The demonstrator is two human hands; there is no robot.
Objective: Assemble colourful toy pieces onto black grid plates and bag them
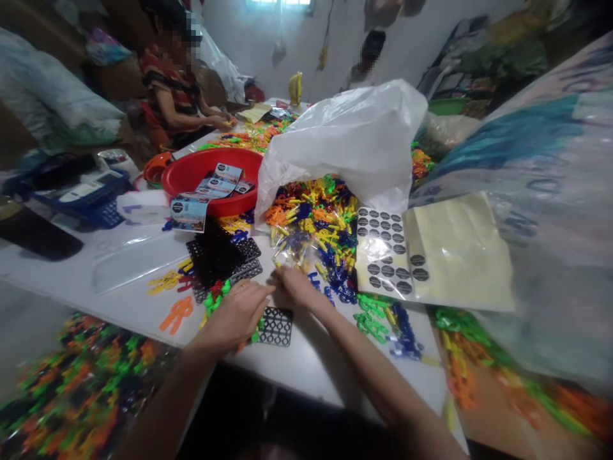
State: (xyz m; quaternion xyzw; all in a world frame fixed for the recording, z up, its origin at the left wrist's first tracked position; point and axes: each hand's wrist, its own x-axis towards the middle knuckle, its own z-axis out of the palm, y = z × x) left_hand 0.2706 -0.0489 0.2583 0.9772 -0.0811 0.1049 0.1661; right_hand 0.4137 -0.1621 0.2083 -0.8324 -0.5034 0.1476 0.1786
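Observation:
My left hand (239,311) is low over the table with its fingers bent together, pointing to the right. Green plastic pieces (216,295) lie beside and partly under it, and what its fingers hold is hidden. Below that hand a black plastic grid (276,327) with round holes lies flat. My right hand (297,287) reaches forward, its fingertips closed at the near edge of a clear plastic bag (290,248) with yellow and blue bits showing through. Beyond it, a heap of small coloured pieces (330,214) spills from a large white plastic bag (345,140).
A red basin (211,156) with printed cards stands at the left, behind stacked black grids (215,252). Round-label sticker sheets (383,249) lie at the right. A bulky sack (536,191) crowds the right side. Two people (172,96) sit farther back. A blue basket (76,191) is far left.

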